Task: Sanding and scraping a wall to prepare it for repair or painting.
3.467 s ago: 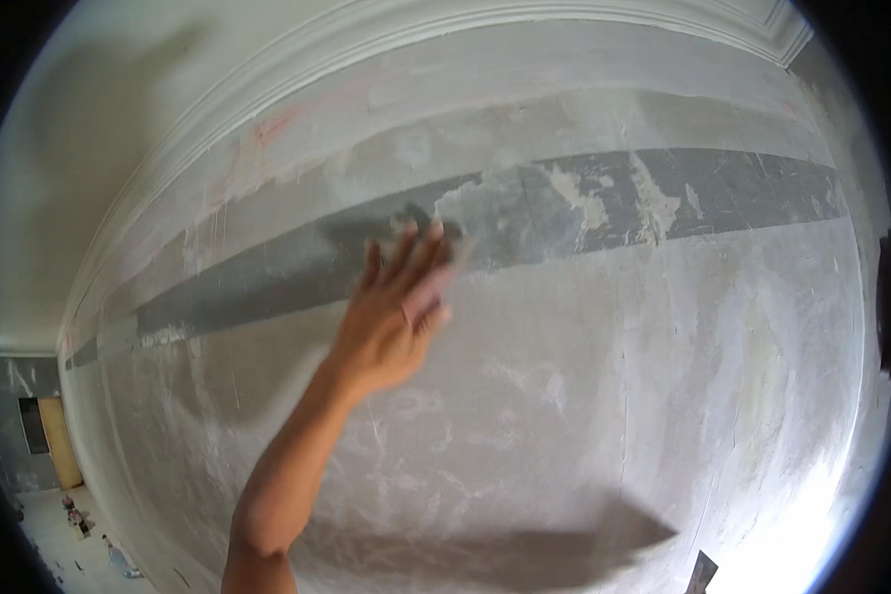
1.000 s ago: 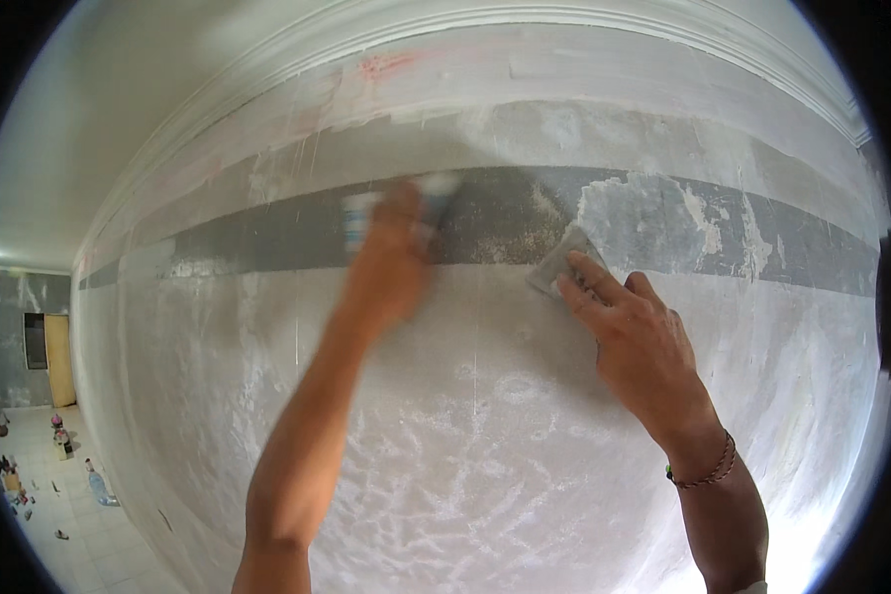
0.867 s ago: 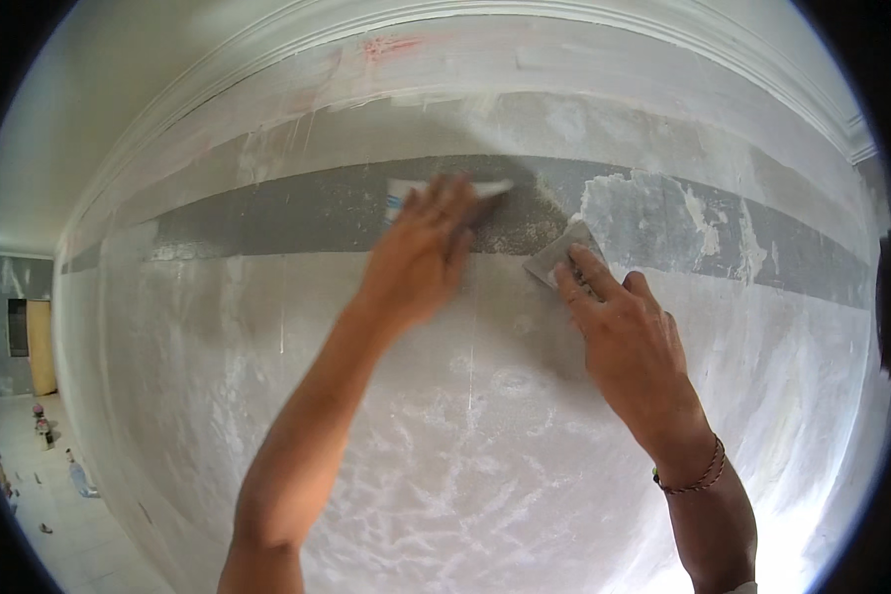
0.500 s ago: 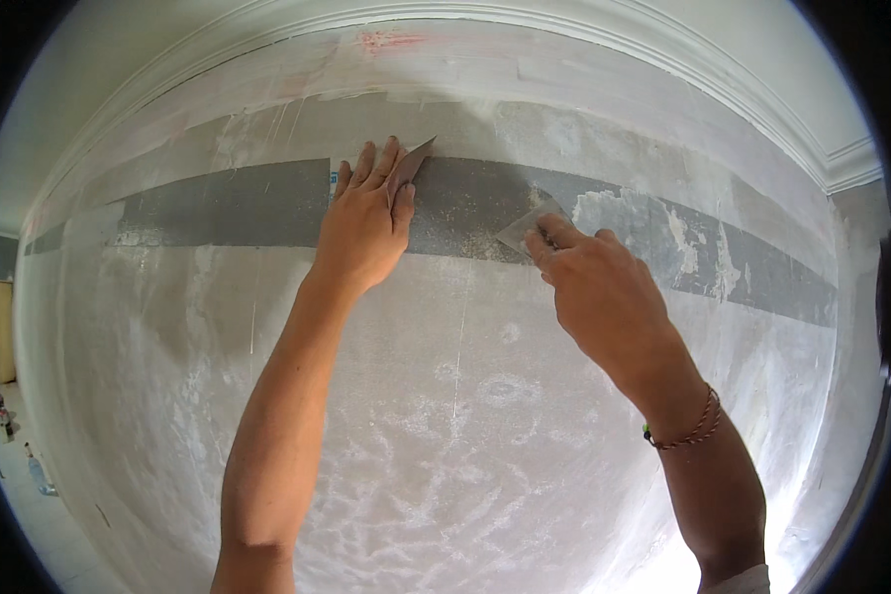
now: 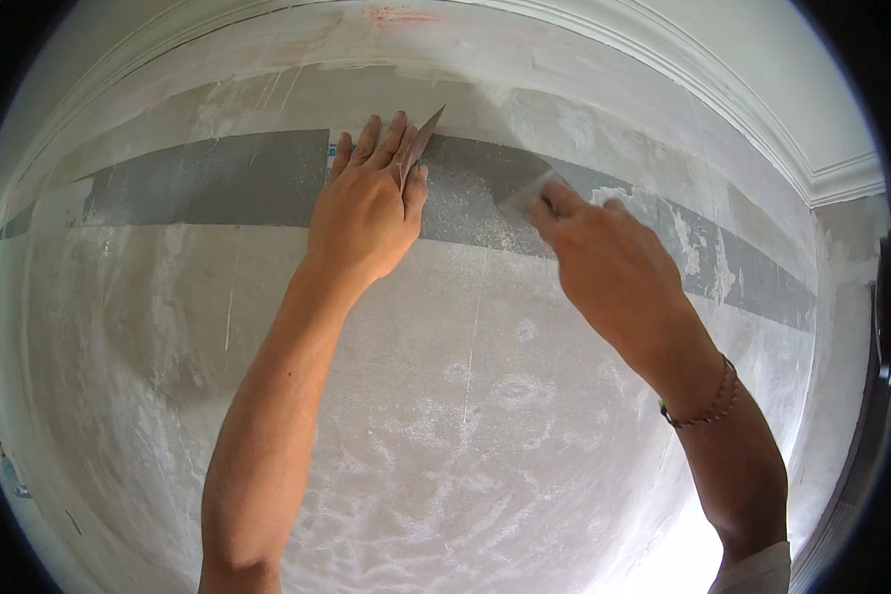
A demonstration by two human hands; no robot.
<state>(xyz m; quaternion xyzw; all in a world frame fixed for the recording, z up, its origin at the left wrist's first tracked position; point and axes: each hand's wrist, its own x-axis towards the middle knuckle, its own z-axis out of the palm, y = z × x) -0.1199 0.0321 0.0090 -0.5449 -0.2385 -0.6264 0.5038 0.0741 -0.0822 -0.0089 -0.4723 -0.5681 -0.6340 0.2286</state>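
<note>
On the wall's dark grey band (image 5: pixel 238 176), my left hand (image 5: pixel 361 223) rests with its fingers stretched upward. Between its thumb and forefinger is a thin, pointed brownish sheet (image 5: pixel 421 147), standing out from the wall; I cannot tell whether it is a blade or stiff paper. To the right, my right hand (image 5: pixel 619 267) grips a scraper (image 5: pixel 527 198) with a pale, flat blade against the same band. Its handle is hidden by the fingers, and the blade is slightly blurred. Pale, speckled residue (image 5: pixel 495 234) marks the band between my hands.
White patches with ragged edges (image 5: pixel 688 243) cover the band to the right. A small white-and-blue label (image 5: pixel 334 151) shows beside my left fingers. White moulding (image 5: pixel 723 94) runs along the ceiling. A dark fixture (image 5: pixel 886 307) is at the far right, a bottle (image 5: pixel 12 475) at lower left.
The view has shifted, so the wall band sits higher in the picture. Both hands keep their holds, and the right hand's scraper is blurred by motion.
</note>
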